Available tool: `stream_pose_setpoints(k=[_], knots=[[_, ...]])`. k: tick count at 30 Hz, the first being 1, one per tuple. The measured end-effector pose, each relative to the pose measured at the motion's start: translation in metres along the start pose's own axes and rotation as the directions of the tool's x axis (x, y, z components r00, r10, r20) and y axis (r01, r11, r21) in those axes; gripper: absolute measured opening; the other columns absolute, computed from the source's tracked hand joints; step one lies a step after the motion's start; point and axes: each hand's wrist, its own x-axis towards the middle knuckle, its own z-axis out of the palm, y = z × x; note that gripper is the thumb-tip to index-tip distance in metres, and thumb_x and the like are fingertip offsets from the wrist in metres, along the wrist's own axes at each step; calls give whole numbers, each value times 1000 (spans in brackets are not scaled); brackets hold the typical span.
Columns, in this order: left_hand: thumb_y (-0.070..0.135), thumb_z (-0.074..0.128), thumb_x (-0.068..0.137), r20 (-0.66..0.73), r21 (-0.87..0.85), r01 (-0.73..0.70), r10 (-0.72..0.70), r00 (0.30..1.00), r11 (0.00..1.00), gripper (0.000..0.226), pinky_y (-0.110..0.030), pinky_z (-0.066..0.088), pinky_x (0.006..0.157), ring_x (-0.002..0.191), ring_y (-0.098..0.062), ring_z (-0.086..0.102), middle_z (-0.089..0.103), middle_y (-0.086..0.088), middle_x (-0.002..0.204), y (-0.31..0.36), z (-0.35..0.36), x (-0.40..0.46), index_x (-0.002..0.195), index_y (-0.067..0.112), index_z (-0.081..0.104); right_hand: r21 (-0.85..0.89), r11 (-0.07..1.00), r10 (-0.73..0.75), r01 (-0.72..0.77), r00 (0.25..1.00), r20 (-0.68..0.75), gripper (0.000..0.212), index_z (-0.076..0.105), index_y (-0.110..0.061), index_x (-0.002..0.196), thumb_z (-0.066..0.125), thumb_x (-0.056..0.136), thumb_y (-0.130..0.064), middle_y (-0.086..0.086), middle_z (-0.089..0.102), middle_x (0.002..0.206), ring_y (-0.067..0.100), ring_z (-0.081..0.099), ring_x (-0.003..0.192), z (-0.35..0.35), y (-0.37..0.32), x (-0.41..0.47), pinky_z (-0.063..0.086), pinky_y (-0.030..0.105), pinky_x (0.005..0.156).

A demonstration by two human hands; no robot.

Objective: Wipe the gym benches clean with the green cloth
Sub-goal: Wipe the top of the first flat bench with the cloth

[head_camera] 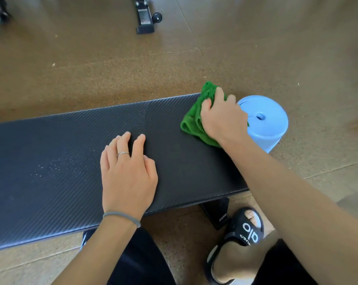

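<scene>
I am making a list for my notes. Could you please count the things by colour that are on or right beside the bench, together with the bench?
Black: 2, the gym bench and the slide sandal
Green: 1, the green cloth under the right hand
Light blue: 1, the upturned plastic bucket
Total: 4
The left hand rests on the bench.

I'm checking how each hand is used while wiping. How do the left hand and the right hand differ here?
The right hand grips the green cloth at the bench's right end; the left hand holds nothing and rests mid-bench. The left hand wears a ring and a wristband; the right hand shows neither. Both are bare and lie on the same black bench.
</scene>
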Motion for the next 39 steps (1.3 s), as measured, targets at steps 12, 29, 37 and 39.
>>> stream_pose_setpoints(k=[12, 29, 37, 39], knots=[[26, 37, 98, -10, -10, 0, 0, 1000, 1000, 48, -57, 34, 116, 137, -40, 44, 51, -18, 146, 1, 0, 0, 140, 14, 57, -89, 995, 39, -42, 998, -41, 59, 35, -9, 156, 35, 105, -41, 22, 54, 123, 43, 55, 106, -9, 18, -64, 43, 49, 87], [28, 33, 99, -44, -34, -16, 15, 999, 999, 50, -59, 36, 115, 135, -42, 45, 52, -20, 145, 2, 1, -1, 139, 12, 57, -60, 994, -94, 96, 995, 44, 60, 38, -28, 158, 28, 103, -46, 18, 33, 163, 43, 40, 140, -16, 24, -83, 38, 53, 106], [28, 33, 99, -43, -36, -17, 16, 999, 999, 50, -59, 35, 115, 135, -42, 45, 51, -19, 145, 1, 0, -3, 140, 12, 57, 50, 995, 80, -81, 996, 29, 54, 32, -33, 159, 31, 107, -48, 11, 52, 124, 37, 58, 108, -26, 40, -102, 40, 43, 77], [28, 33, 101, -30, -21, -31, 31, 999, 999, 49, -59, 35, 116, 136, -42, 44, 51, -20, 146, 0, 1, -4, 141, 12, 55, 37, 994, 100, -100, 995, 3, 56, 36, -31, 158, 29, 105, -48, 8, 51, 120, 33, 56, 104, -29, 50, -139, 35, 38, 73]])
